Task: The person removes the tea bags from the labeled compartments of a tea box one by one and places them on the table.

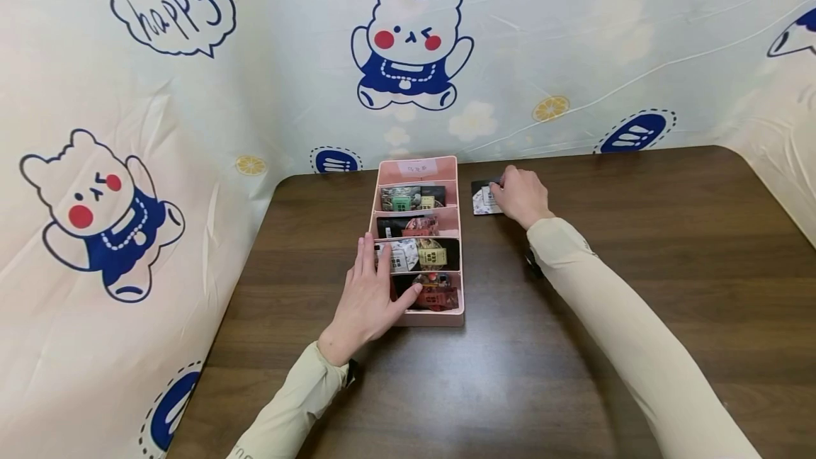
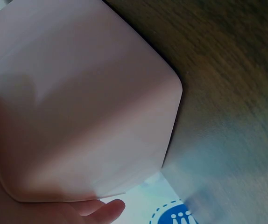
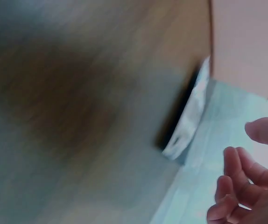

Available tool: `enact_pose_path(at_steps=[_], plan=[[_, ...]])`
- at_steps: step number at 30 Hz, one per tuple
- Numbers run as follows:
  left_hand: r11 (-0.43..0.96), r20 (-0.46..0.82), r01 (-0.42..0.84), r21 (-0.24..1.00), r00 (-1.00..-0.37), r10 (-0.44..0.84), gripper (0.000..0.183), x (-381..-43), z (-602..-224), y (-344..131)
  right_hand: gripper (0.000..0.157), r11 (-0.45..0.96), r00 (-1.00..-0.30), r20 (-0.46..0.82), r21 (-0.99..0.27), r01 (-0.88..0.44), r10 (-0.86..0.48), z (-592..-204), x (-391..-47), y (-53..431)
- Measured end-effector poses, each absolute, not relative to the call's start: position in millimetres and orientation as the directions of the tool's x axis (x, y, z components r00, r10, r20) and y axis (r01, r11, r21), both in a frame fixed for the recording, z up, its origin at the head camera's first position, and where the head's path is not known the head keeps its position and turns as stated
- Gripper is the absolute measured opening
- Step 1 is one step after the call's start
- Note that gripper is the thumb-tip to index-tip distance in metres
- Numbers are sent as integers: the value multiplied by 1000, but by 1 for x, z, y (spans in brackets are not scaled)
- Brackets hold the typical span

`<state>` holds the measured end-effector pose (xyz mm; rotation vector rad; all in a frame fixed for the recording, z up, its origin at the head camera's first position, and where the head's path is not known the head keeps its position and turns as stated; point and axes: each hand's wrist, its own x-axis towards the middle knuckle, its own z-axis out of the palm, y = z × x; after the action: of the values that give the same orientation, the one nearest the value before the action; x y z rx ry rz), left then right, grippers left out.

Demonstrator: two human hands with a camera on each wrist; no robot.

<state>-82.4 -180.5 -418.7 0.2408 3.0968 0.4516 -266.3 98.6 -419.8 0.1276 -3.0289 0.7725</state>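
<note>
A long pink divided box (image 1: 428,319) stands on the table with flat printed sachets in several of its compartments. My left hand (image 1: 363,299) rests over its near left side, fingers stretched forward across the rim and thumb over the nearest compartment. In the left wrist view, fingertips (image 2: 110,211) show at the edge of the pink wall. A black-and-white sachet (image 1: 482,204) lies on the table just right of the box's far end. My right hand (image 1: 524,197) is over its right part; in the right wrist view the loosely bent fingers and thumb stand apart from the sachet (image 3: 190,119).
A white-and-yellow sachet pair (image 1: 432,255) and a red sachet (image 1: 440,297) lie in the nearer compartments, a green-labelled one (image 1: 401,200) farther back. A paper label (image 1: 417,166) is on the far end. A printed cloth (image 1: 523,34) hangs behind the brown table (image 1: 637,232).
</note>
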Motion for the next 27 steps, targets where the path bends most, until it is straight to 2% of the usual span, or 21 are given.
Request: enact_pose_path(at_steps=[6,9,13,18,24,27], plan=[[948,13,147,283,-989,149,95,-82,-419,-182,22,800,-963,206,-541,-260,-174,-403,-264,69],[948,24,153,279,-988,153,94,-82,-418,-182,18,753,-934,248,-555,-354,-256,-395,-262,52],[947,29,159,279,-987,157,94,-82,-418,-182,16,709,-910,200,-574,-409,-363,-387,-257,31],[949,10,154,277,-987,157,95,-82,-418,-182,24,698,-887,91,-582,-417,-453,-384,-252,11],[950,9,154,273,-987,158,95,-81,-418,-182,39,724,-881,8,-567,-393,-472,-387,-250,-3],[949,14,156,274,-987,158,94,-81,-418,-182,41,722,-882,0,-575,-385,-471,-388,-251,-7]])
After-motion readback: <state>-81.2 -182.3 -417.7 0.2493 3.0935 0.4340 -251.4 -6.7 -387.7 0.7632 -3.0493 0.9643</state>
